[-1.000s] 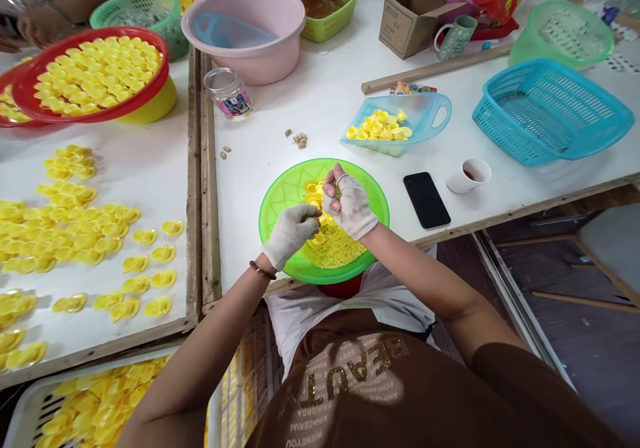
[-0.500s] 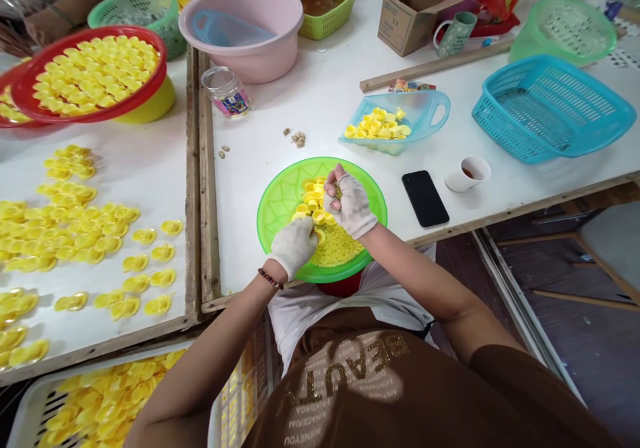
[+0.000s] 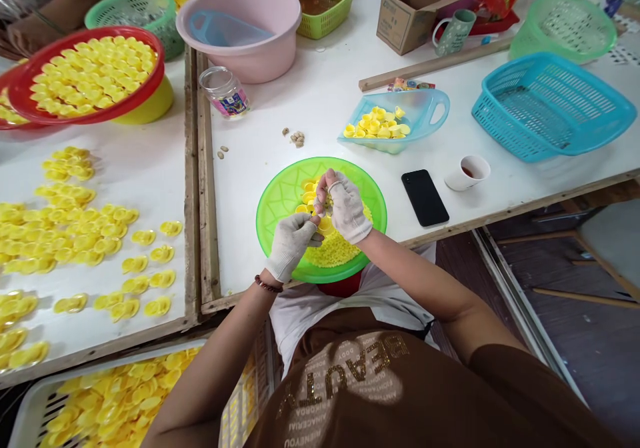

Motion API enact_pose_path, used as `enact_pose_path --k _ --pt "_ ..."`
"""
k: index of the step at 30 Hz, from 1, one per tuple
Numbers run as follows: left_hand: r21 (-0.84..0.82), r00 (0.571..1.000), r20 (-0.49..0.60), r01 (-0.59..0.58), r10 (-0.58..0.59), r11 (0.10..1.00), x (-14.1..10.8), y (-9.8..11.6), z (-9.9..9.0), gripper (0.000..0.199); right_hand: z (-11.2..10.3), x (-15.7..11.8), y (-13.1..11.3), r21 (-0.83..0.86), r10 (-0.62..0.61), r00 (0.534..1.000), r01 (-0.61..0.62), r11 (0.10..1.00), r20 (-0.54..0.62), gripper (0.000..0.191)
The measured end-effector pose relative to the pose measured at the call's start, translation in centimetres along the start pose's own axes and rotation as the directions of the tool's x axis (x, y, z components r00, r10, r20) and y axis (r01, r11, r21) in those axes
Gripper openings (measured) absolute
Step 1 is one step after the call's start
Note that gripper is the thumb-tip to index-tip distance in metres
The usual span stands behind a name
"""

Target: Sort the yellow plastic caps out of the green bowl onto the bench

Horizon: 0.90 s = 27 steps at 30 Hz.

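Both my hands wear white gloves with bare fingertips and meet over a round green tray [image 3: 280, 201]. My left hand [image 3: 296, 238] pinches a yellow cup-shaped piece [image 3: 325, 225] at the tray's middle. My right hand [image 3: 344, 203] is just above and to the right, its fingers curled together around small yellowish bits that are partly hidden. Under the hands, more yellow cup pieces [image 3: 306, 197] lie toward the tray's back, and a heap of tiny yellow pieces [image 3: 333, 251] covers its front.
Behind the tray sits a blue scoop [image 3: 425, 111] with yellow cups. A phone [image 3: 425, 198], paper cup [image 3: 468, 173] and blue basket [image 3: 550, 108] are at the right. A wooden strip [image 3: 206, 201] edges the table; yellow pieces [image 3: 65, 228] cover the left table. A person's arm [image 3: 60, 15] is at top left.
My left hand has turned and its fingers have come up to the right. My right hand has shifted slightly left and down, so the fingertips are now closer together.
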<state>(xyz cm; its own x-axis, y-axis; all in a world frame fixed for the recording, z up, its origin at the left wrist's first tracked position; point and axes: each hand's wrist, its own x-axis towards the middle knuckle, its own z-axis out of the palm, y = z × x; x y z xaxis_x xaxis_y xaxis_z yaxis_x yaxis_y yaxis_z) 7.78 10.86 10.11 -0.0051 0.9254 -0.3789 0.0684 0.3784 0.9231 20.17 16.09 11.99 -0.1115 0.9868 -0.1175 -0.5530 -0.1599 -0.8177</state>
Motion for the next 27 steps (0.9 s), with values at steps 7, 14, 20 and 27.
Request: enact_pose_path --k 7,14,20,27 --pt "-0.018 1.000 -0.006 0.000 0.000 1.000 -0.1 0.1 0.0 0.036 -0.3 0.3 -0.4 0.085 0.004 1.000 -0.005 0.996 0.007 0.051" --pt "0.016 0.998 -0.020 -0.051 0.052 0.999 0.0 -0.3 -0.2 0.037 0.0 -0.3 -0.8 0.047 0.090 0.996 -0.091 0.995 0.018 0.050" --pt "-0.018 0.999 -0.012 -0.036 0.036 0.999 0.0 -0.3 -0.3 0.043 0.0 -0.1 -0.8 0.082 0.155 0.987 -0.152 0.985 -0.034 0.048" --pt "-0.078 0.999 0.012 -0.029 0.030 0.997 -0.2 -0.2 -0.1 0.041 -0.5 0.6 -1.2 0.136 0.165 0.985 -0.157 0.978 -0.046 0.042"
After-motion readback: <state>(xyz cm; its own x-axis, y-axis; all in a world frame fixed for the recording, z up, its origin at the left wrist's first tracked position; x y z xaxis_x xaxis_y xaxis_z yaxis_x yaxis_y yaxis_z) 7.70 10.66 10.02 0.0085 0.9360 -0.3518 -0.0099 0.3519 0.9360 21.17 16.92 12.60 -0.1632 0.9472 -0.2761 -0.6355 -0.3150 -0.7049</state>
